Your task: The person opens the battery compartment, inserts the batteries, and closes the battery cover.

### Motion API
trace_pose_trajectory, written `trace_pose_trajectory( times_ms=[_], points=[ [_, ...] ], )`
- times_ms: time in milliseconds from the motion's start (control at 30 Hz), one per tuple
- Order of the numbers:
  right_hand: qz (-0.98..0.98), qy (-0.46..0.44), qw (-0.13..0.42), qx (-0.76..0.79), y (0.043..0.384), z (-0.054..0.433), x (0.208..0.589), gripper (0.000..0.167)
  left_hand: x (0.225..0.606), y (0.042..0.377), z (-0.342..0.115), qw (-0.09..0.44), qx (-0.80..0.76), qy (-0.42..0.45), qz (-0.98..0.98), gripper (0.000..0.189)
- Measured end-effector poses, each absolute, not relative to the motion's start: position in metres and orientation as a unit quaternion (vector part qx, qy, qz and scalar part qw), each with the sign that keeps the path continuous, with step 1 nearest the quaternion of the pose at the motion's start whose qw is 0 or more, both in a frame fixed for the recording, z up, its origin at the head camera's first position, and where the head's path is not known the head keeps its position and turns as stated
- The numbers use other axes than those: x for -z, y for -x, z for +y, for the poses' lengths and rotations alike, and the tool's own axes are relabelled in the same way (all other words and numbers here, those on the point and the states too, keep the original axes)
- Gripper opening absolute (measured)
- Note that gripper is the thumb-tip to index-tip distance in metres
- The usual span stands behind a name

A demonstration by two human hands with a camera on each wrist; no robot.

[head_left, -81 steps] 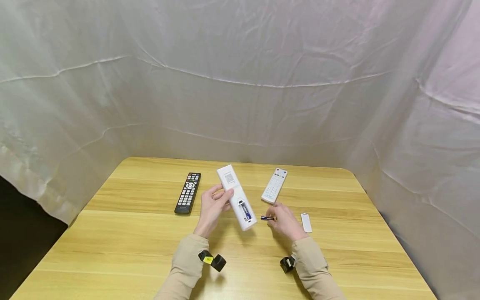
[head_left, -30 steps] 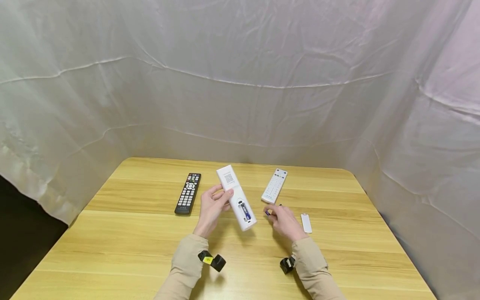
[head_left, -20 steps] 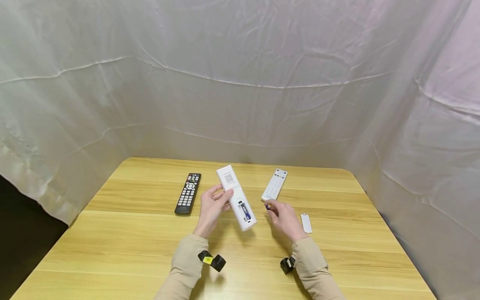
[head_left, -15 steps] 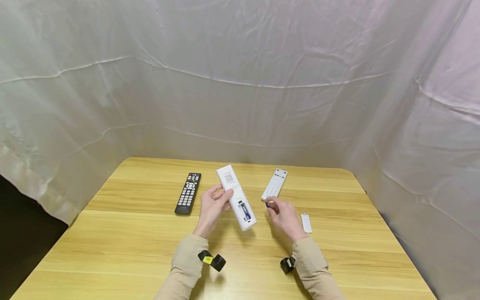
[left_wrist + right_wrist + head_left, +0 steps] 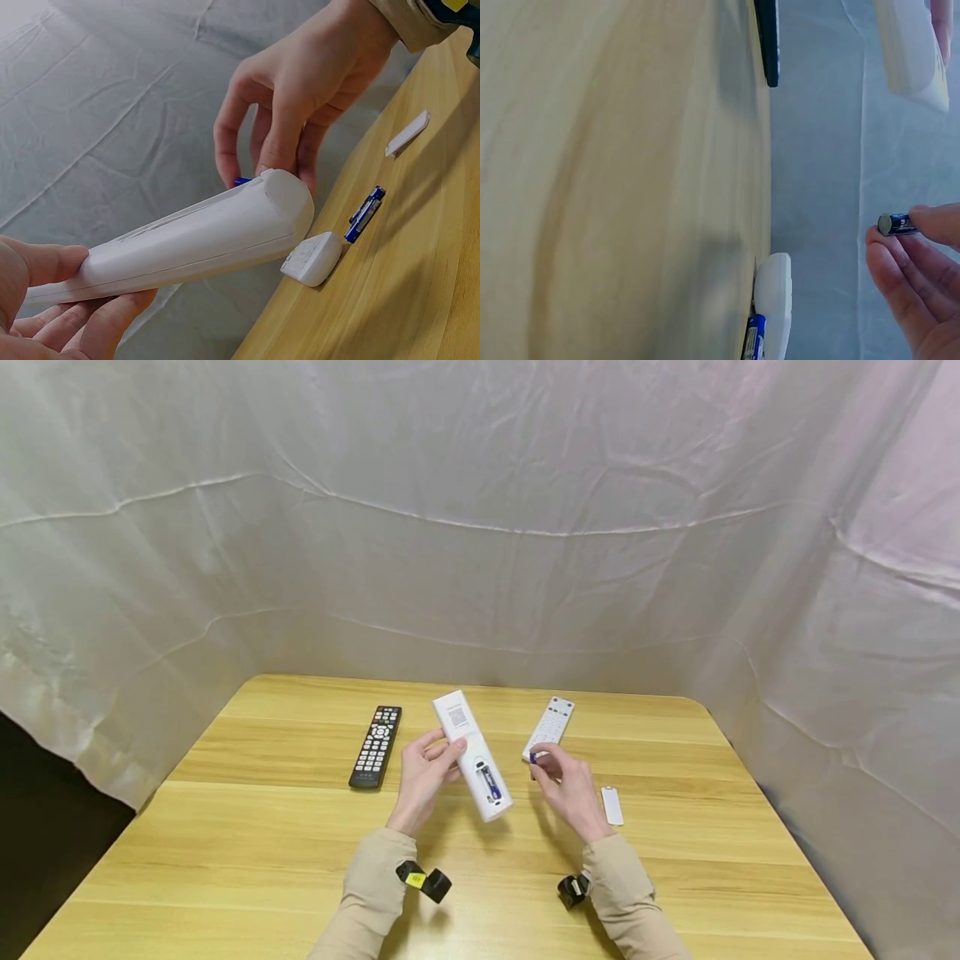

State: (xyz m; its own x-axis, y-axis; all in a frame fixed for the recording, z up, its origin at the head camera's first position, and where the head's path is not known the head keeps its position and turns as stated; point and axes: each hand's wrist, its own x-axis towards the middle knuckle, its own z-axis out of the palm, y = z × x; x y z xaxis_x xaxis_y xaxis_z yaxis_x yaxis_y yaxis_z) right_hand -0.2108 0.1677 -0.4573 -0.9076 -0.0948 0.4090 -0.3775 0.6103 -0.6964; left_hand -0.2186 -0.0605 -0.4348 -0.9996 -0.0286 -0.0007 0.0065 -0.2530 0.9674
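My left hand [image 5: 424,774] grips a white remote control [image 5: 471,752], its back facing up and tilted above the table. The uncovered battery compartment near its lower end has a dark blue battery [image 5: 491,782] in it. To the right of this remote, my right hand [image 5: 568,781] pinches another small blue battery [image 5: 898,224] between thumb and fingertips, apart from the compartment. In the left wrist view, blue batteries [image 5: 364,214] lie on the table beside a second white remote [image 5: 313,259]. The right hand mostly hides them in the head view.
A black remote [image 5: 376,747] lies face up on the left of the wooden table [image 5: 262,827]. The second white remote lies face up behind my right hand. A white battery cover [image 5: 612,806] rests right of that hand. Grey cloth [image 5: 480,568] surrounds the table.
My right hand has lifted slightly and shifted away from me, turning the pinched battery from sideways to more upright. The left hand and its remote stay put.
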Motion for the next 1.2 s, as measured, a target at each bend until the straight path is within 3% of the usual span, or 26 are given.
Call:
trace_pose_trajectory(
  times_ms=[700,933,1200],
  points=[
    [-0.803,-0.187,0.266,-0.500,0.200,0.147,0.442,0.026,0.436,0.218,-0.061,0.011,0.783,-0.009,-0.622,0.040],
    [-0.783,-0.225,0.290,-0.501,0.178,0.131,0.412,0.026,0.435,0.218,-0.061,0.013,0.785,-0.012,-0.620,0.040],
    [-0.778,-0.241,0.315,-0.487,0.181,0.125,0.421,0.027,0.435,0.218,-0.061,0.015,0.784,-0.013,-0.620,0.039]
  ],
)
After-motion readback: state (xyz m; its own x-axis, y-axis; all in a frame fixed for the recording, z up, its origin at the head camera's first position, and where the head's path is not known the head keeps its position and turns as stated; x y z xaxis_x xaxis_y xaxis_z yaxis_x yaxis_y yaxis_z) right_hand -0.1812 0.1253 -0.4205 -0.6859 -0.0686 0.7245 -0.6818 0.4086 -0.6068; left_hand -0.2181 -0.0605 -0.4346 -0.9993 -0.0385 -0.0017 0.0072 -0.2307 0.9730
